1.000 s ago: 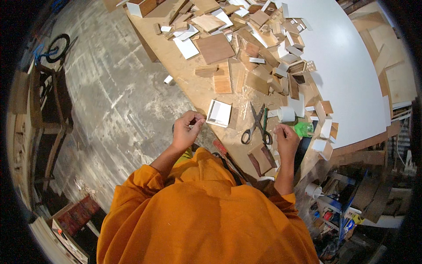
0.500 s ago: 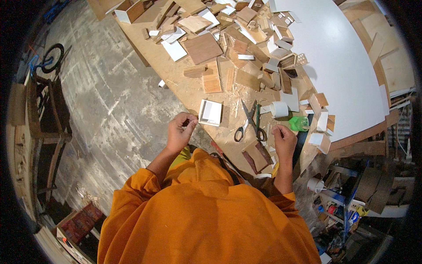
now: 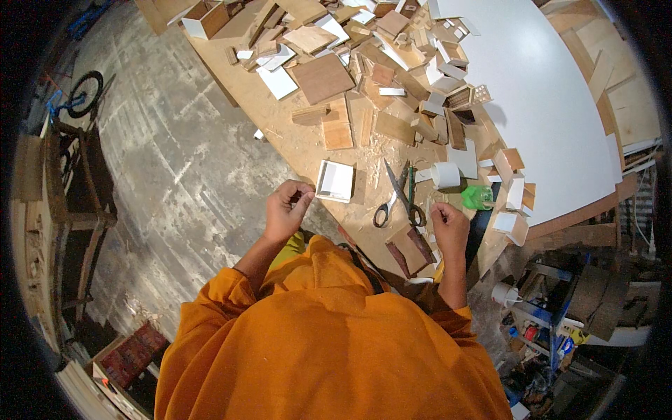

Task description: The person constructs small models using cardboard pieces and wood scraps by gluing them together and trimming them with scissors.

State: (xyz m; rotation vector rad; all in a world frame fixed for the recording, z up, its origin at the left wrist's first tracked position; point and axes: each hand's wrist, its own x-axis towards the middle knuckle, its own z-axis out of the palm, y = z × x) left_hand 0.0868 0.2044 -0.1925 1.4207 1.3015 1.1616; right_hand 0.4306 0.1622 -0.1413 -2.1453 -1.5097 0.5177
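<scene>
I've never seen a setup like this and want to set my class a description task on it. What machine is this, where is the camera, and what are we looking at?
There is no machine, just a person's two bare hands. A wide fisheye camera worn on the head looks down, so straight edges bend and the orange top fills the lower middle. On the table lie many wood pieces, a small white box, scissors, a white roll and a green object. The left hand is pinched close beside the box; the right hand is curled, right of the scissors. Anything small held in either is too hard to make out.
</scene>
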